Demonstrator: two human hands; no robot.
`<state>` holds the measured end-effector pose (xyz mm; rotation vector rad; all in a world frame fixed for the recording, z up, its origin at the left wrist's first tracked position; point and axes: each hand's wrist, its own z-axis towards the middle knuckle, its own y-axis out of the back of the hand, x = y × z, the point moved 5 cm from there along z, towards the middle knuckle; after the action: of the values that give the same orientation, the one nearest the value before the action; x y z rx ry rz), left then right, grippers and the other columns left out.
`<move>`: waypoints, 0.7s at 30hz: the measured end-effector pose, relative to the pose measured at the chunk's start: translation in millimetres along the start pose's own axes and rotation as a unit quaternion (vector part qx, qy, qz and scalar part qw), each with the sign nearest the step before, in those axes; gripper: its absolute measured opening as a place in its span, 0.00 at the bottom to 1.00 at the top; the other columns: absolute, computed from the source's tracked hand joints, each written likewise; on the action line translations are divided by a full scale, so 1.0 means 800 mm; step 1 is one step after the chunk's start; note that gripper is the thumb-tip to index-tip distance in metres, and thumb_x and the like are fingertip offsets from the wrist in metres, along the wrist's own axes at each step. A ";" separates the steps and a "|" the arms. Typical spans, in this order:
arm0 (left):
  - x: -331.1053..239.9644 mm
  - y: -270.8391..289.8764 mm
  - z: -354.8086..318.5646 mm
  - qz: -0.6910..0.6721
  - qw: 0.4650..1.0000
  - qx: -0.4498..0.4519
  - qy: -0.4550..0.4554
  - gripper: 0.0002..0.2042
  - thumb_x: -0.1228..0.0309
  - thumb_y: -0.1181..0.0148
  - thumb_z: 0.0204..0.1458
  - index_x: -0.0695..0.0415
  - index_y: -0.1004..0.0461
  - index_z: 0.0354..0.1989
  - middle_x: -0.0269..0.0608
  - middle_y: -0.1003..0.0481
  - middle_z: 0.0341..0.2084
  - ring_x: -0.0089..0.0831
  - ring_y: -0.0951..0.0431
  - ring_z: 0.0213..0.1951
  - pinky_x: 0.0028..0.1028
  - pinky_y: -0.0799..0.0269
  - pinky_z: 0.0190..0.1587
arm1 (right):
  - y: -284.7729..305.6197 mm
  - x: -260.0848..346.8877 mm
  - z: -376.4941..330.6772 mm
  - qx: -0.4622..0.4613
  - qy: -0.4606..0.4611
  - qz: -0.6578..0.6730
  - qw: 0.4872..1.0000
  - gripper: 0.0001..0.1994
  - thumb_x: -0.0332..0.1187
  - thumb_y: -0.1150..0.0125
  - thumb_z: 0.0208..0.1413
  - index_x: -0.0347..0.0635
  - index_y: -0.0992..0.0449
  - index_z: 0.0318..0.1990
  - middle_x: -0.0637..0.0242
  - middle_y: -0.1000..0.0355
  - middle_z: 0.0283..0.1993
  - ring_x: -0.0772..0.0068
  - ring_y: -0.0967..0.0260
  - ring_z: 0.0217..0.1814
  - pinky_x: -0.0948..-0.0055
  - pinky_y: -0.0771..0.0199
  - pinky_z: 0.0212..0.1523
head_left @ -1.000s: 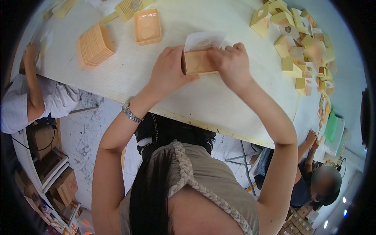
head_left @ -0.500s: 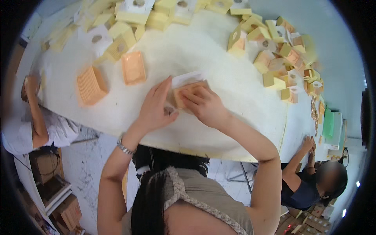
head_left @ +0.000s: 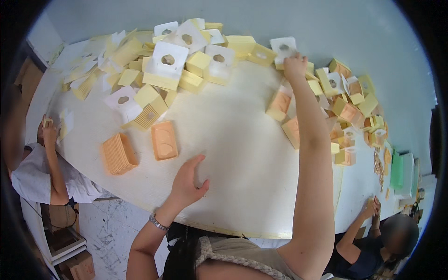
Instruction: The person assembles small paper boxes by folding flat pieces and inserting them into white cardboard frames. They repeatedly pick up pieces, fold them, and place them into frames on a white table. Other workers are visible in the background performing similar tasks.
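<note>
My left hand [head_left: 188, 184] hovers over the near part of the table, fingers and thumb apart, holding nothing. Beside it lies a shallow orange tray [head_left: 164, 141], with a stack of nested orange trays [head_left: 119, 155] further left. My right arm stretches far forward. At its end my right hand [head_left: 295, 67] closes on the lower right edge of a pale yellow box with a white holed flap [head_left: 283, 46]; the fingertips are partly hidden. Under that forearm sit yellow boxes with orange trays inside, one a yellow box [head_left: 280, 102] just left of the arm.
A heap of yellow boxes with white holed flaps [head_left: 167, 60] covers the far left of the white table [head_left: 233, 186]. Filled boxes [head_left: 347, 112] crowd the right. One person's hands [head_left: 48, 130] work at the left edge, another's hands [head_left: 372, 205] at the right.
My right hand has left the box with the orange tray and swung far forward and right to the pile. That box is gone from between my hands. My left hand is apart from it and open.
</note>
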<state>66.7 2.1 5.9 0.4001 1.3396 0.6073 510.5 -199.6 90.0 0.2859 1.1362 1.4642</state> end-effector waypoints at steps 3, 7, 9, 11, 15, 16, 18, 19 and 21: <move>0.010 -0.002 -0.003 -0.062 0.998 -0.011 0.023 0.41 0.70 0.30 0.42 0.61 0.45 0.65 0.51 0.36 0.60 0.47 0.33 0.60 0.39 0.37 0.62 | 0.071 0.019 -0.029 -0.026 -0.009 0.080 0.996 0.09 0.29 0.43 0.48 0.50 0.20 0.37 0.63 0.24 0.41 0.60 0.34 0.51 0.51 0.41 0.50; 0.008 0.008 -0.010 -0.284 0.949 -0.138 -0.005 0.49 0.70 0.26 0.41 0.59 0.54 0.69 0.51 0.41 0.65 0.43 0.36 0.63 0.41 0.38 0.63 | 0.240 0.134 -0.182 -0.192 0.183 0.265 0.927 0.03 0.29 0.41 0.42 0.46 0.25 0.28 0.61 0.33 0.31 0.54 0.35 0.46 0.54 0.36 0.46; 0.002 0.013 -0.014 -0.401 0.891 -0.202 -0.061 0.50 0.71 0.26 0.42 0.59 0.57 0.70 0.48 0.43 0.66 0.38 0.38 0.64 0.39 0.38 0.63 | 0.307 0.196 -0.260 -0.042 0.443 0.420 0.791 0.04 0.32 0.37 0.42 0.45 0.24 0.27 0.66 0.30 0.32 0.66 0.33 0.47 0.57 0.34 0.50; 0.014 0.016 -0.034 -0.321 0.942 -0.087 0.034 0.53 0.70 0.23 0.37 0.61 0.56 0.70 0.48 0.41 0.63 0.37 0.35 0.62 0.36 0.37 0.62 | 0.315 0.228 -0.301 0.050 0.458 0.622 0.634 0.06 0.32 0.35 0.48 0.41 0.24 0.25 0.67 0.27 0.31 0.69 0.30 0.42 0.59 0.30 0.46; 0.029 0.046 -0.099 -0.302 0.933 -0.106 0.166 0.46 0.74 0.23 0.37 0.62 0.49 0.64 0.46 0.37 0.57 0.34 0.33 0.59 0.32 0.34 0.59 | 0.248 0.244 -0.265 0.272 0.037 0.777 0.567 0.08 0.34 0.39 0.57 0.38 0.23 0.33 0.63 0.25 0.31 0.67 0.28 0.38 0.67 0.28 0.42; 0.031 0.055 -0.115 -0.311 0.926 -0.120 0.178 0.44 0.74 0.23 0.38 0.62 0.47 0.62 0.45 0.37 0.56 0.34 0.32 0.58 0.32 0.33 0.58 | 0.237 0.257 -0.251 0.296 -0.054 0.720 0.625 0.10 0.36 0.40 0.58 0.37 0.23 0.32 0.62 0.24 0.32 0.66 0.27 0.36 0.70 0.27 0.39; 0.033 0.063 -0.141 -0.257 0.944 -0.125 0.167 0.41 0.77 0.24 0.38 0.61 0.46 0.61 0.43 0.37 0.54 0.33 0.32 0.57 0.33 0.32 0.58 | 0.263 0.325 -0.232 0.309 -0.003 0.644 0.700 0.12 0.38 0.37 0.55 0.37 0.23 0.31 0.59 0.24 0.35 0.64 0.26 0.38 0.66 0.27 0.40; 0.030 0.065 -0.146 -0.228 0.954 -0.112 0.161 0.43 0.79 0.24 0.38 0.60 0.47 0.61 0.43 0.37 0.55 0.34 0.33 0.58 0.33 0.32 0.59 | 0.264 0.349 -0.225 0.280 0.011 0.613 0.739 0.12 0.39 0.37 0.55 0.38 0.23 0.32 0.59 0.24 0.37 0.61 0.27 0.39 0.64 0.27 0.41; 0.028 0.068 -0.147 -0.176 0.969 -0.104 0.139 0.43 0.80 0.25 0.38 0.59 0.48 0.62 0.43 0.38 0.55 0.34 0.33 0.58 0.34 0.32 0.59 | 0.248 0.382 -0.219 0.214 0.028 0.538 0.815 0.12 0.40 0.38 0.53 0.39 0.22 0.33 0.59 0.25 0.40 0.55 0.28 0.43 0.60 0.27 0.42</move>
<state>-55.5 49.7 -2.4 -0.1009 1.5506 0.5100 176.0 17.3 25.2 1.3942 1.4247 2.1537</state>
